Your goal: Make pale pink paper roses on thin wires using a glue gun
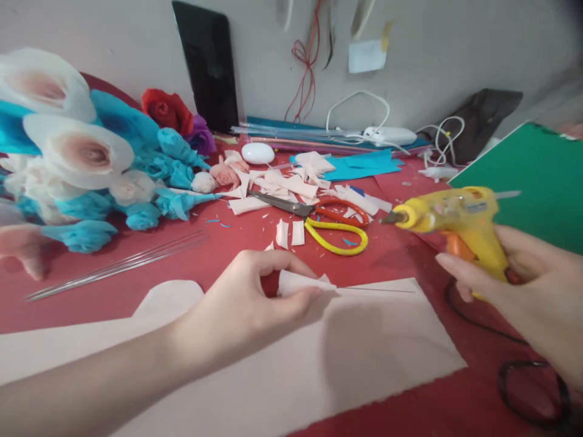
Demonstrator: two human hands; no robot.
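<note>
In my left hand (259,297) a small rolled piece of pale pink paper (300,283) is pinched between thumb and fingers. A thin wire (378,289) sticks out of its pointed right end. Beneath that hand lies a large sheet of pale pink paper (382,358). My right hand (523,273) grips a yellow hot glue gun (455,212) by its handle, near the orange trigger. The gun's nozzle points left, above the table and apart from the rolled paper. A clear glue stick (509,194) shows at its back.
Scissors (314,221) with red and yellow handles lie among paper scraps (291,182). Paper flowers (91,152) crowd the left. Several metal wires (113,267) lie before them. A green board (528,182) stands at right; a black cord (505,370) loops below the gun.
</note>
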